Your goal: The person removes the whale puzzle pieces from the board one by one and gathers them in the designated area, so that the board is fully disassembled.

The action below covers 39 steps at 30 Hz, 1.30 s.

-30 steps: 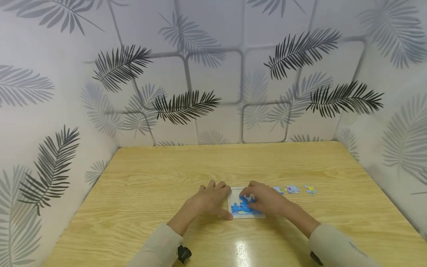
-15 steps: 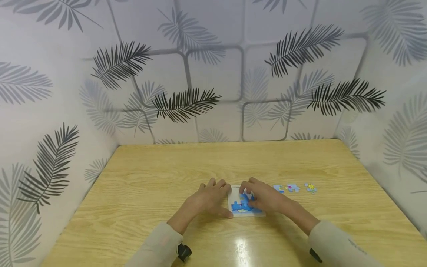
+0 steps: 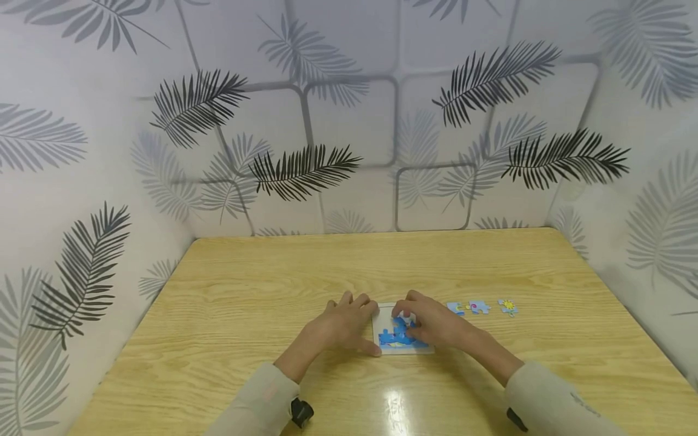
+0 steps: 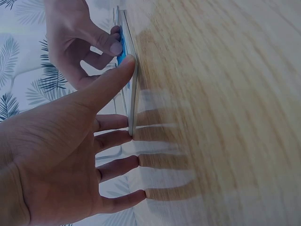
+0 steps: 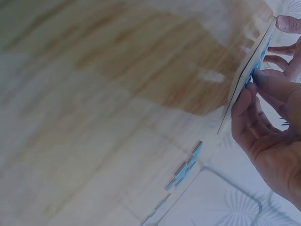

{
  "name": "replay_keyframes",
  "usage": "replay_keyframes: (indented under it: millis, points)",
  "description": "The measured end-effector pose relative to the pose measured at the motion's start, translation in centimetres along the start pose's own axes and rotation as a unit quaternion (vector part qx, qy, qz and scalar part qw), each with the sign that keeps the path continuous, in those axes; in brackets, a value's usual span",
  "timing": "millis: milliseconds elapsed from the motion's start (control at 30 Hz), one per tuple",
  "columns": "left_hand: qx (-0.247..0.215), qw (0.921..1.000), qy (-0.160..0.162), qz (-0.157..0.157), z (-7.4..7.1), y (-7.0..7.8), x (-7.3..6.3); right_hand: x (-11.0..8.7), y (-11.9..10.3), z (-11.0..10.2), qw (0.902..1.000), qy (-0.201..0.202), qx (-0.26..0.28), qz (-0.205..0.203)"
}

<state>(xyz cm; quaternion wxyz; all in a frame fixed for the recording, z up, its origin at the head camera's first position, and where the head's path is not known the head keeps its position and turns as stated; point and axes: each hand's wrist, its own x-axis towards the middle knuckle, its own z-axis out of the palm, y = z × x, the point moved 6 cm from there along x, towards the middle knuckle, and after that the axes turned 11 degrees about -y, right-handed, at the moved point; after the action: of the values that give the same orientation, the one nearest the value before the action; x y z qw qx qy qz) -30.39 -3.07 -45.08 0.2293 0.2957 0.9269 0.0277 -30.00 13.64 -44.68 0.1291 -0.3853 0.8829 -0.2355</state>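
A small jigsaw puzzle tray [image 3: 384, 316] with a white border lies on the table, its lower part filled with joined blue pieces [image 3: 388, 340]. My left hand [image 3: 343, 327] stands at the tray's left side with fingers spread. Its thumb touches the near left corner and its fingertips meet the left edge and the tabletop. Over the tray's right part, my right hand [image 3: 438, 324] pinches a blue puzzle piece [image 3: 400, 325] between thumb and fingers, low against the tray. That hand partly hides the piece and the tray's right side.
Three loose puzzle pieces lie right of the tray: a light-blue one [image 3: 455, 309], one with a pink swirl [image 3: 479, 307] and one with a yellow sun [image 3: 508, 307]. Patterned walls enclose the wooden table [image 3: 272, 272] behind and at both sides.
The blue piece under my right fingers has shifted slightly in the tray, and those fingers moved a little with it. My left hand keeps its place.
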Motion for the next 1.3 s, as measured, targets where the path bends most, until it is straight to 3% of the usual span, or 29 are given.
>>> replay_keyframes:
  millis: [333, 733, 1100, 1300]
  points:
    - [-0.001, 1.0, -0.009, -0.002, 0.4, 0.2, 0.3, -1.9, 1.1, -0.8, 0.9994, 0.026, 0.011, 0.021]
    - [-0.008, 1.0, 0.003, 0.003, 0.0, 0.2, -0.1, -7.9, 4.1, -4.6, 0.9959, 0.089, 0.011, 0.012]
    - [-0.017, 0.9998, 0.002, -0.001, 0.0, 0.1, -0.2, -11.9, 7.0, -5.0, 0.9912, 0.13, -0.017, 0.015]
    - [-0.019, 0.9998, 0.002, -0.002, 0.0, -0.1, -0.2, -12.9, 8.0, -5.1, 0.9915, 0.127, -0.019, 0.015]
